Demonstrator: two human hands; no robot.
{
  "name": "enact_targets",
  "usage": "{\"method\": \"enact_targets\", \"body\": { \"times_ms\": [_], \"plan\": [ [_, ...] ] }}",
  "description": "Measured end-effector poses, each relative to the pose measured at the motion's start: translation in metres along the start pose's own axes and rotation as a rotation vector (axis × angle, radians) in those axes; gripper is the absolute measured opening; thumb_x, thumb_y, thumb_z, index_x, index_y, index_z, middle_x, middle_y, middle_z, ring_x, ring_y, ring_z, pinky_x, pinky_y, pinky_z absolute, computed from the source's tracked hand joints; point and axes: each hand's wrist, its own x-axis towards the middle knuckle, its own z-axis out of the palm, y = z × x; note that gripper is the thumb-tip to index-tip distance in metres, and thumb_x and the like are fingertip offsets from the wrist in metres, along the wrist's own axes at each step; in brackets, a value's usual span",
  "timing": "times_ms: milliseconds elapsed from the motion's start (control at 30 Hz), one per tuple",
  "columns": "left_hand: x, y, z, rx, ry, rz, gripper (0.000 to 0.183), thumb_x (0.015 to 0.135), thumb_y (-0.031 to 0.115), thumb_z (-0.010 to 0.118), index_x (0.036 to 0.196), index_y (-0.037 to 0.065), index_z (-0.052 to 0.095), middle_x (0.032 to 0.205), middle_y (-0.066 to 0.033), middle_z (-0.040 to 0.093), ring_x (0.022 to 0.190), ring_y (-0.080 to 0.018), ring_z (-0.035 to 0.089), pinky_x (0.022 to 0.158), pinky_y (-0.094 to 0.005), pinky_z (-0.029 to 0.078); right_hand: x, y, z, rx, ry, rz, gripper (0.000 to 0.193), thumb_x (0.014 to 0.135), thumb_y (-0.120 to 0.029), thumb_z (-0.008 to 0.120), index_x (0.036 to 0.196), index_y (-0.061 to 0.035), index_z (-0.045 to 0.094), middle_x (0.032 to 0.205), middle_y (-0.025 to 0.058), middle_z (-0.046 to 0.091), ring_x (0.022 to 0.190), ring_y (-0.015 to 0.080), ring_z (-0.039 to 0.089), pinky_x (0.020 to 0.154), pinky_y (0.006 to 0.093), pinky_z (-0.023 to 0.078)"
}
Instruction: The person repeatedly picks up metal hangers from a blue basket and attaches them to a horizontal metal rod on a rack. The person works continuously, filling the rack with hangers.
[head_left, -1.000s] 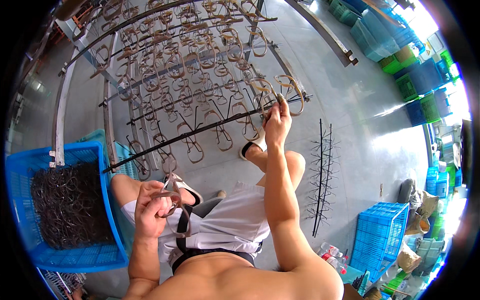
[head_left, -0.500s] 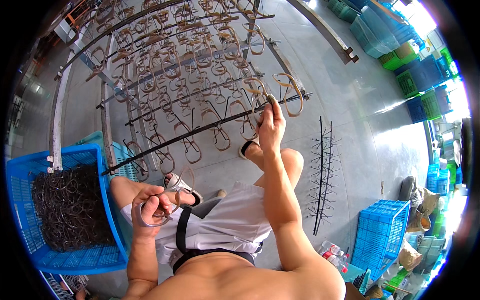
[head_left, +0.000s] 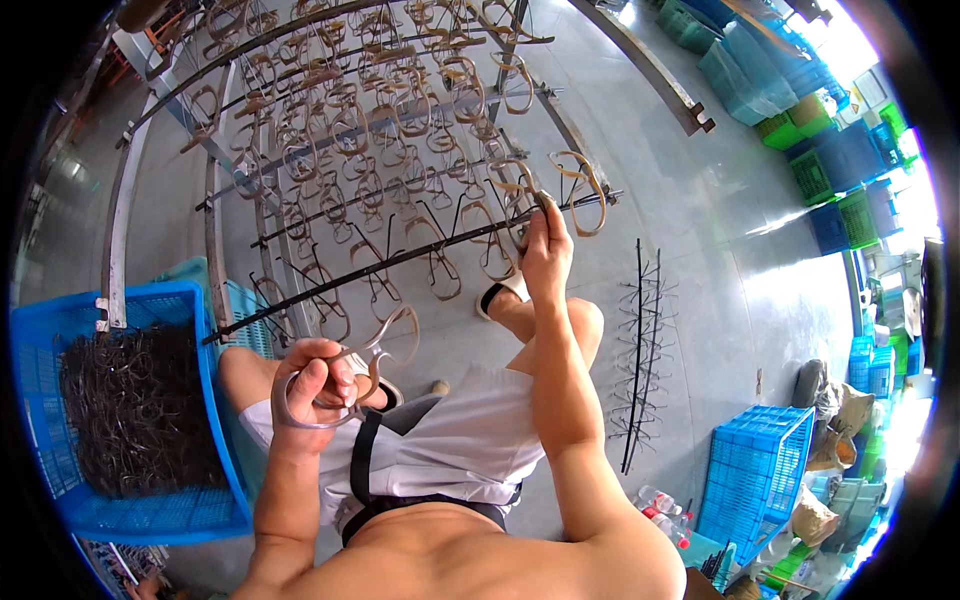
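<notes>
My left hand (head_left: 318, 375) is closed on a pale translucent eyeglass frame (head_left: 352, 373), held above my lap. My right hand (head_left: 545, 250) reaches up and forward, its fingers pinching another brownish eyeglass frame (head_left: 520, 205) that sits on a dark spiked bar (head_left: 400, 260) of the metal rack. One more frame (head_left: 588, 190) hangs just right of that hand. The rack (head_left: 330, 130) carries several rows of similar frames on its bars.
A blue plastic crate (head_left: 130, 420) full of dark wire clips stands at my left. A loose dark spiked bar (head_left: 640, 350) lies on the grey floor to my right, with another blue crate (head_left: 755, 480) and some bottles (head_left: 665, 505) beyond it. Stacked crates line the far right.
My left hand has lifted the pale frame higher and turned it toward the rack. My right hand stays at the bar, working on the frame there.
</notes>
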Motion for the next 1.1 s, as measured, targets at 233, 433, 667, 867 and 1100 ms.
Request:
{"method": "enact_targets", "body": {
  "times_ms": [233, 433, 667, 867, 1100],
  "plan": [
    [0.003, -0.006, 0.0, -0.052, -0.041, -0.051, 0.023, 0.089, 0.018, 0.057, 0.107, 0.004, 0.055, 0.078, -0.0095, 0.06, 0.064, -0.0163, 0.054, 0.06, -0.0303, 0.043, -0.005, 0.001, 0.006, 0.135, -0.008, 0.073, 0.026, 0.094, -0.014, 0.047, 0.118, -0.004, 0.053, 0.061, -0.0053, 0.042, 0.047, 0.0022, 0.034, 0.037, 0.0182, 0.029],
    [-0.002, -0.003, -0.004, -0.025, -0.015, -0.017, 0.022, 0.088, 0.019, 0.059, 0.105, 0.005, 0.056, 0.076, -0.0087, 0.058, 0.062, -0.016, 0.053, 0.058, -0.0301, 0.042, -0.016, -0.011, 0.028, 0.293, -0.006, 0.165, 0.025, 0.095, -0.013, 0.046, 0.117, -0.0036, 0.053, 0.058, -0.0058, 0.039, 0.044, 0.0022, 0.032, 0.036, 0.0184, 0.029],
    [-0.007, -0.001, -0.008, -0.009, 0.034, -0.034, 0.023, 0.087, 0.02, 0.061, 0.103, 0.005, 0.056, 0.072, -0.0067, 0.055, 0.061, -0.0151, 0.051, 0.055, -0.0267, 0.043, -0.022, -0.007, 0.018, 0.239, 0.197, 0.175, 0.02, 0.095, -0.014, 0.045, 0.109, -0.0035, 0.054, 0.062, -0.0077, 0.036, 0.051, 0.002, 0.031, 0.044, 0.0193, 0.026],
    [-0.009, -0.006, -0.011, -0.019, 0.013, -0.061, 0.023, 0.087, 0.02, 0.061, 0.104, 0.005, 0.056, 0.075, -0.0081, 0.058, 0.061, -0.0159, 0.052, 0.058, -0.0292, 0.042, -0.024, 0.01, 0.035, 0.306, 0.323, 0.095, 0.018, 0.096, -0.015, 0.045, 0.107, -0.0029, 0.051, 0.062, -0.0064, 0.038, 0.05, 0.0026, 0.033, 0.041, 0.0196, 0.028],
    [-0.011, -0.011, -0.013, 0.017, 0.067, -0.086, 0.027, 0.085, 0.021, 0.063, 0.103, 0.003, 0.055, 0.076, -0.0097, 0.058, 0.061, -0.0164, 0.055, 0.057, -0.0249, 0.045, -0.025, 0.002, 0.031, 0.358, 0.291, 0.201, 0.024, 0.094, -0.012, 0.046, 0.116, -0.0031, 0.051, 0.062, -0.0071, 0.038, 0.049, 0.0018, 0.033, 0.041, 0.0182, 0.026]
  ]
}}
